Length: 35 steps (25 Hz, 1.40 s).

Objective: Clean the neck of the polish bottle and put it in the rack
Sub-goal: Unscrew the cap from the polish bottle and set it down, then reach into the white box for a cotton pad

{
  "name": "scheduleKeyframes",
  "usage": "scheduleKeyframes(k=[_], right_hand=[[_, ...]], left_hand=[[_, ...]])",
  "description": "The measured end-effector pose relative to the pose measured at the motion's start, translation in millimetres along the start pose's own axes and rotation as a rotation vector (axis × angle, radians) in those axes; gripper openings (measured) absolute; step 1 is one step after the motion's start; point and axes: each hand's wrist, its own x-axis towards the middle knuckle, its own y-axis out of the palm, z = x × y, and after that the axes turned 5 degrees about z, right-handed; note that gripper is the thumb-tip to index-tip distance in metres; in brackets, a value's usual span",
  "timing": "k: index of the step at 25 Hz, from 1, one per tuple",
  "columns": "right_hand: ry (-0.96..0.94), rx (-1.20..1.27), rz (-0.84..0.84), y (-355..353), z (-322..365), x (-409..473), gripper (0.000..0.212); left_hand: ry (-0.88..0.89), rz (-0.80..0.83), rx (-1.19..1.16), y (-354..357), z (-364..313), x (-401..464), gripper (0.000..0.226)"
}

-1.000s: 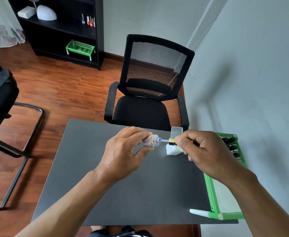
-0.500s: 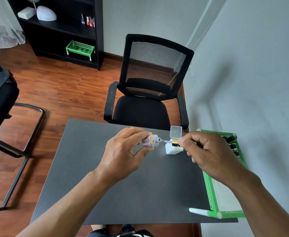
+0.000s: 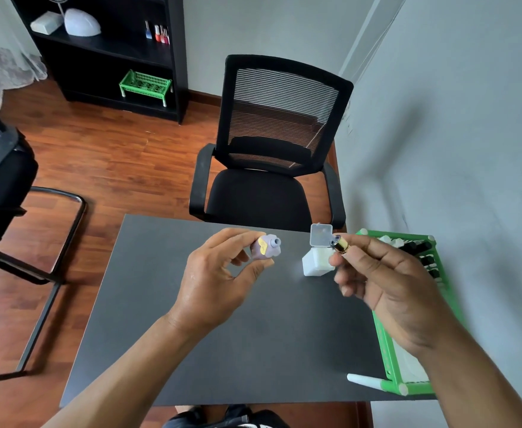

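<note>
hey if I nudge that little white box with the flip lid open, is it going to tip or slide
The white box looks like thin plastic, so probably light and apt to slide on the smooth table. Its clear lid stands upright above the body, so a push high up may tip it. It sits close to the right hand.

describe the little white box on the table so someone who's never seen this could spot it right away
Look at the dark grey table, toward its far right corner near the green rack. The white box stands there between the two hands, just beside the right hand. It is the only thing on the table with a clear flip lid, standing open.
</note>
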Motion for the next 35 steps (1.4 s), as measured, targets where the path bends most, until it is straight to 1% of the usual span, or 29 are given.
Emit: scheduleKeyframes(k=[1, 2, 4, 5, 7, 9, 11, 15, 19, 24, 27, 29, 32, 35], right_hand=[[0.045, 0.117, 0.006, -0.7, -13.4, 0.4, 0.03], [0.089, 0.183, 0.014, 1.3, -28.5, 1.4, 0.032], [0.147, 0.232, 0.009, 8.5, -60.3, 7.9, 0.031], [0.164, 0.227, -0.018, 11.9, -76.8, 15.2, 0.027], [0.178, 0.102, -0.108, 18.3, -109.0, 36.0, 0.017], [0.17, -0.11, -0.215, 22.6, -140.8, 61.1, 0.016], [0.138, -0.258, -0.28, 26.0, -172.6, 87.3, 0.015], [0.067, -0.406, -0.362, 33.2, -230.3, 129.7, 0.014], [-0.107, -0.523, -0.425, 37.4, -272.5, 148.2, 0.015], [-0.232, -0.657, -0.403, 39.3, -285.2, 148.2, 0.018], [-0.197, -0.747, -0.362, 40.3, -278.8, 139.2, 0.03], [-0.157, -0.771, -0.369, 40.7, -274.7, 117.0, 0.032], [-0.218, -0.764, -0.538, 19.7, -250.3, 74.5, 0.021], [-0.309, -0.784, -0.735, -16.9, -209.3, 66.5, 0.013]], left_hand=[[-0.017, -0.011, -0.001, -1.8, 1.5, 0.3, 0.026], [-0.031, -0.017, 0.011, -4.2, 3.5, 0.0, 0.026], [-0.057, -0.014, 0.036, -10.2, 6.9, -3.2, 0.029], [-0.072, -0.007, 0.047, -12.9, 8.9, -5.5, 0.03], [-0.107, 0.011, 0.069, -17.4, 11.7, -10.0, 0.032], [-0.142, 0.034, 0.088, -20.1, 15.7, -13.9, 0.031], [-0.17, 0.061, 0.11, -20.5, 21.1, -18.8, 0.031], [-0.199, 0.09, 0.169, -20.9, 34.2, -26.3, 0.029], [-0.219, 0.102, 0.197, -21.0, 49.7, -32.2, 0.03], [-0.24, 0.126, 0.194, -24.4, 54.7, -39.9, 0.031], [-0.235, 0.124, 0.17, -26.2, 47.4, -41.8, 0.029], [-0.236, 0.104, 0.164, -29.2, 44.7, -43.6, 0.029], [-0.252, 0.099, 0.133, -30.4, 40.2, -46.6, 0.029], [-0.284, 0.116, 0.106, -25.2, 36.3, -51.2, 0.028]])
